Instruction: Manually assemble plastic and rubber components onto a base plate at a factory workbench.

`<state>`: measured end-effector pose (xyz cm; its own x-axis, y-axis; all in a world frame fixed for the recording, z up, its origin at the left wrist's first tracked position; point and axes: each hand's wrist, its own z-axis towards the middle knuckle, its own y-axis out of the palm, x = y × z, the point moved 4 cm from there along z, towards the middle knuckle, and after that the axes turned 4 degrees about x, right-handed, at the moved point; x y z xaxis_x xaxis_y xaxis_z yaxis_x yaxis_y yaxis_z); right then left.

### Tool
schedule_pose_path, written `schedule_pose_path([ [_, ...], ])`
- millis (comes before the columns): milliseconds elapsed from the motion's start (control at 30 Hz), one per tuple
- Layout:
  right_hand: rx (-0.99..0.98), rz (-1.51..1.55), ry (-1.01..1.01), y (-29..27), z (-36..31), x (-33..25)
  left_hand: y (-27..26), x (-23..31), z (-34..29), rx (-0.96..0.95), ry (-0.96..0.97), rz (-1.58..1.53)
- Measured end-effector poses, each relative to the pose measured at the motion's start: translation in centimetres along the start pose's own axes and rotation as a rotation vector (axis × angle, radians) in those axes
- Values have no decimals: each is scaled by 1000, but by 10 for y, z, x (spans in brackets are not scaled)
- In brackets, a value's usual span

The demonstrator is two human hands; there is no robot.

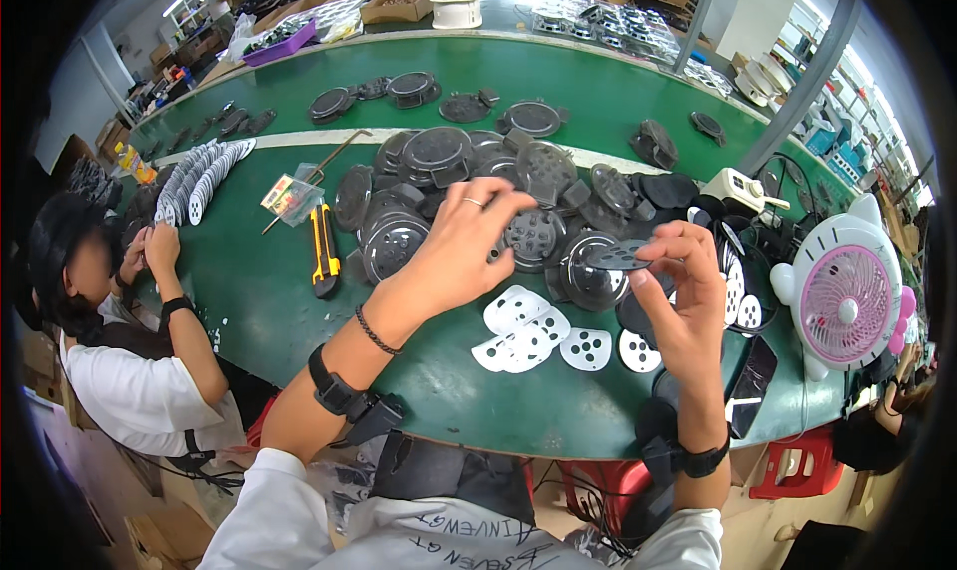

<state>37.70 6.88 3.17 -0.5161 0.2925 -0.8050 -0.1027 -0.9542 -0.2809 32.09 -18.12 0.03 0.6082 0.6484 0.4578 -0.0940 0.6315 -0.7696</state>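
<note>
My right hand [683, 291] pinches the edge of a thin dark round disc with holes [616, 255] between thumb and fingers. The disc is held over a round dark plastic housing [596, 283] near the front of the pile. My left hand [464, 246] is in front of the heaped black plastic housings [436, 156], its thumb and index finger apart with nothing visible between them. Below the hands lie several white rounded sheets with black holes [518, 336]. A single white sheet [585, 350] rests beside them, and another [638, 352] lies near my right wrist.
A yellow-and-black utility knife [324, 249] and a small clear packet [292, 199] lie left of the pile. At right stand a pink-and-white fan [847, 306] and a dark phone [753, 386]. A co-worker [140, 341] sits at left, near rows of white sheets [204, 176].
</note>
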Motion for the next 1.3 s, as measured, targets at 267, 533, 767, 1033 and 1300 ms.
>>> schedule_pose_path([
  [267, 67, 272, 88, 5, -3, 7, 10, -2, 5, -46, 153, 234],
  [533, 87, -2, -376, 6, -6, -21, -36, 15, 0, 372, -116, -611],
  [767, 185, 78, -427, 11, -12, -32, -27, 34, -17, 343, -116, -859],
  [1033, 53, 11, -539, 8, -9, -37, -23, 48, -24, 335, 115, -609],
  [1300, 130, 26, -304, 10, -16, -39, -23, 45, -23, 385, 111, -586],
])
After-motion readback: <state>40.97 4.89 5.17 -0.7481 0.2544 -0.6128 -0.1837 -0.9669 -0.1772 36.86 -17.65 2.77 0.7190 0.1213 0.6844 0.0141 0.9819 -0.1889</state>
